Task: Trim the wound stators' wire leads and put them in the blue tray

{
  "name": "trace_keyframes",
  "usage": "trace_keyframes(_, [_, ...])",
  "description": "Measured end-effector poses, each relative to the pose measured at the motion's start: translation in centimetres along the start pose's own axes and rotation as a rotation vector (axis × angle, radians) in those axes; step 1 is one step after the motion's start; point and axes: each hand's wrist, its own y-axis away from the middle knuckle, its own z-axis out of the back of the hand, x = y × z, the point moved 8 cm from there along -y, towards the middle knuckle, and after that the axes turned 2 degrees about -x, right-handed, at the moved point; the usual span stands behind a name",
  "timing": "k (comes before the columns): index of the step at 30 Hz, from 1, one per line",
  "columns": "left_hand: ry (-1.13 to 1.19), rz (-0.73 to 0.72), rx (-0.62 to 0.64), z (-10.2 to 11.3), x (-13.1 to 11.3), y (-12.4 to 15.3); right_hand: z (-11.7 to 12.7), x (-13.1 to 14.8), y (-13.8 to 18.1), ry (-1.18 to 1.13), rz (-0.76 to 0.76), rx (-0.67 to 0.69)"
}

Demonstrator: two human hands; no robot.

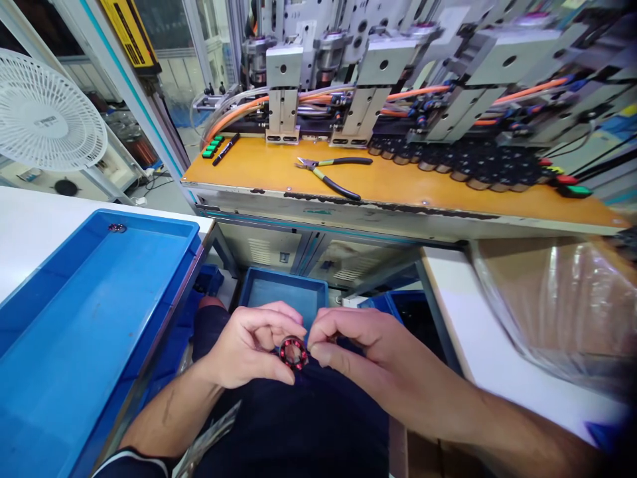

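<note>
A small motor stator (293, 353), a dark ring with red windings around an open middle, is held up in front of my lap. My left hand (256, 345) grips it by its left side, thumb below and fingers above. Close against the ring's right edge, my right hand (361, 345) is closed in a pinch of thumb and forefinger. What sits between those fingertips is too small to make out. Another similar ring (117, 228) lies in the far corner of the blue tray (94, 318) at my left.
Cutting pliers (331, 174) lie open on the orange bench (239, 174), near a black marker (225, 150). Rows of dark round parts (462, 162) stand below machine fixtures (283, 93). A plastic-covered box (557, 305) is at right, a blue bin (284, 292) beyond my hands, a fan (50, 113) at left.
</note>
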Motion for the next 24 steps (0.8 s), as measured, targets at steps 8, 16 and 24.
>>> trace_keyframes(8, [-0.050, -0.047, -0.004, -0.2, -0.7, 0.0, -0.1, 0.2, 0.1, 0.011, 0.033, -0.036])
trace_keyframes(16, [-0.080, -0.058, 0.003, -0.5, -0.6, -0.2, 0.0, 0.4, 1.1, 0.144, 0.096, 0.070])
trace_keyframes(24, [0.130, 0.027, 0.055, -0.8, 0.0, -0.4, 1.6, 3.2, 3.1, 0.614, 0.700, -0.249])
